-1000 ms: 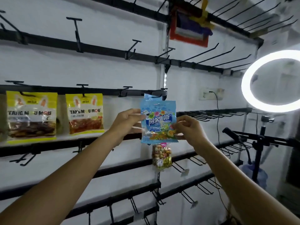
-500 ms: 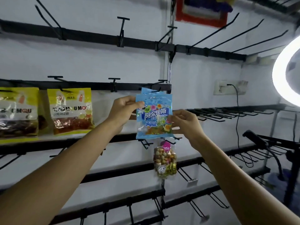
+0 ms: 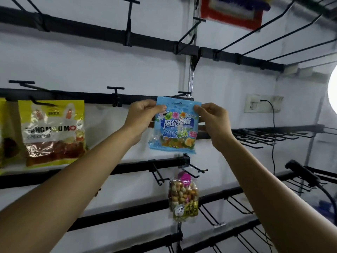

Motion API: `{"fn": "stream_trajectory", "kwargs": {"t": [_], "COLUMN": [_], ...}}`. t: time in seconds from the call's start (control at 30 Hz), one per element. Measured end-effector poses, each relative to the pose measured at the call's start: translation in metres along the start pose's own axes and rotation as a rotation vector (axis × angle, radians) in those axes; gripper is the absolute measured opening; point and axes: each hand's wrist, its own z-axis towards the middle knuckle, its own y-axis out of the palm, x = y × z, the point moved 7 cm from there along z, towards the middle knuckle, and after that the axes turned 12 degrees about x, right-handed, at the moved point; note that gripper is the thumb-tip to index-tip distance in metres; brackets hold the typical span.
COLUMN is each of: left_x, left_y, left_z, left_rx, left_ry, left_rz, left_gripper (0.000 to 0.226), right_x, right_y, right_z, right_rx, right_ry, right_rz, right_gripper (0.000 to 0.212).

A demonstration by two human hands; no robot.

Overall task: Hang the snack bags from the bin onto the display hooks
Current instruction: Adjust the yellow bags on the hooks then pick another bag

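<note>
A blue candy bag [image 3: 174,127] with a hang slot near its top is held up flat in front of the display wall. My left hand [image 3: 141,115] pinches its upper left corner and my right hand [image 3: 212,119] pinches its upper right corner. The bag's top edge sits just below a black display hook [image 3: 183,93] on the middle rail. I cannot tell whether the hook passes through the slot. The bin is out of view.
A clear bag of nuts [image 3: 183,199] hangs from a lower hook. A yellow snack bag [image 3: 52,132] hangs at left, another at the frame's left edge. Bare hooks [image 3: 259,137] jut out at right. A ring light [image 3: 332,94] glows at the right edge.
Both hands have slid from the bag's sides up to its top corners. The bag has risen toward the hook on the middle rail.
</note>
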Motion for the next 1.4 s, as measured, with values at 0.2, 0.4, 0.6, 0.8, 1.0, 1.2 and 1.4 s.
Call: {"fn": "stream_trajectory", "kwargs": {"t": [0.2,0.4,0.6,0.8,1.0,1.2,1.4], "left_x": [-0.002,-0.007,-0.041,-0.058,-0.063,-0.076,-0.083], "left_y": [0.001,0.003,-0.005,-0.017,-0.011,-0.014,-0.026], "left_z": [0.007,0.013,0.025,0.036,0.027,0.006,-0.033], "left_rx": [-0.001,0.007,0.054,0.177,0.221,0.149,0.105], "left_ry": [0.034,0.086,0.087,0.068,0.072,0.004,-0.003], "left_rz": [-0.007,0.02,0.108,0.137,0.175,0.161,0.424], "left_gripper": [0.022,0.027,0.021,0.01,0.011,0.01,0.013], "right_x": [0.004,0.015,0.046,0.071,0.079,0.102,0.094], "right_y": [0.007,0.011,0.023,0.033,0.031,0.014,0.015], "right_z": [0.015,0.027,0.039,0.052,0.056,0.031,-0.02], "right_rx": [0.009,0.081,0.076,0.104,0.22,0.149,-0.22], "right_ry": [-0.081,-0.126,-0.068,-0.068,-0.075,-0.007,-0.188], "right_rz": [0.02,-0.056,-0.161,-0.22,-0.237,-0.273,-0.596], "right_gripper": [0.016,0.015,0.017,0.016,0.015,0.01,0.006]}}
